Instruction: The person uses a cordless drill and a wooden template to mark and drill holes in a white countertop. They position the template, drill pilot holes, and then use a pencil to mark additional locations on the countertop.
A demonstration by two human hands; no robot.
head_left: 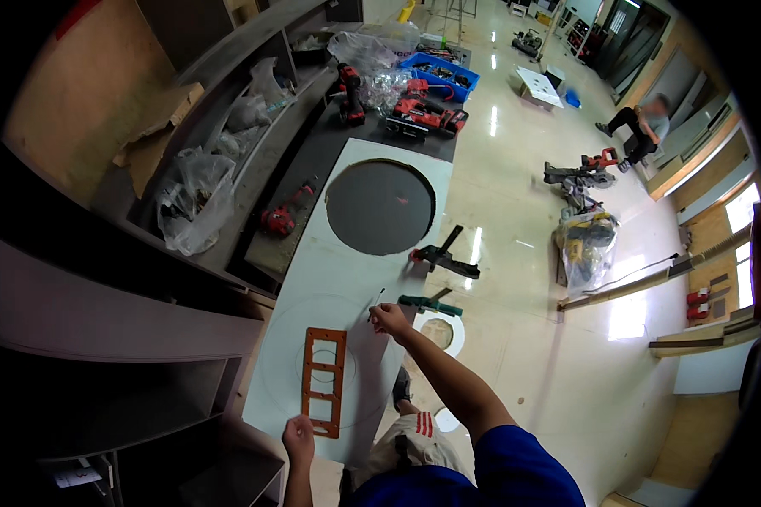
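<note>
A white board lies on the bench in front of me, with a large round hole cut through its far end. Pencilled circles mark its near part. Across them rests a flat orange template with several square openings. My left hand is closed at the template's near left corner, its fingertips against the edge. Above the board, right of the template, my right hand pinches a slim dark pencil-like stick. Two clamps grip the board's right edge: a black one and a green-handled one.
Red power tools and a blue bin of parts sit at the bench's far end. A red drill lies left of the board. Plastic bags fill the left shelf. A person sits far right beside a saw.
</note>
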